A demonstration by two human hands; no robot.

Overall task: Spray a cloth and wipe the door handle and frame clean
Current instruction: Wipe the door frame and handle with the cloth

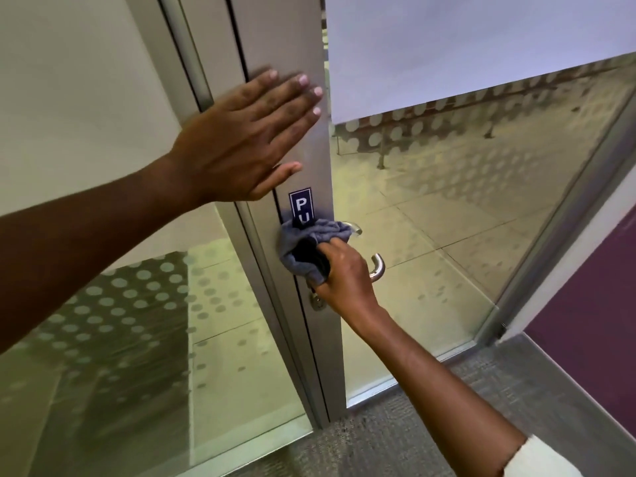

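Observation:
A glass door with a silver metal frame (299, 36) fills the view. My left hand (247, 139) lies flat and open against the frame, fingers spread, above a blue sign (301, 204) whose lower part is covered. My right hand (340, 273) grips a bunched grey-blue cloth (306, 242) and presses it on the frame where the silver lever handle (378, 266) is mounted. The cloth hides most of the handle; only its curved end shows to the right of my hand. A round keyhole (317, 301) sits just below.
Frosted dots cover the lower glass panel (120, 304) to the left and the door glass (447, 201) to the right. Grey carpet (430, 425) runs along the bottom. A purple wall (602, 321) stands at the right edge.

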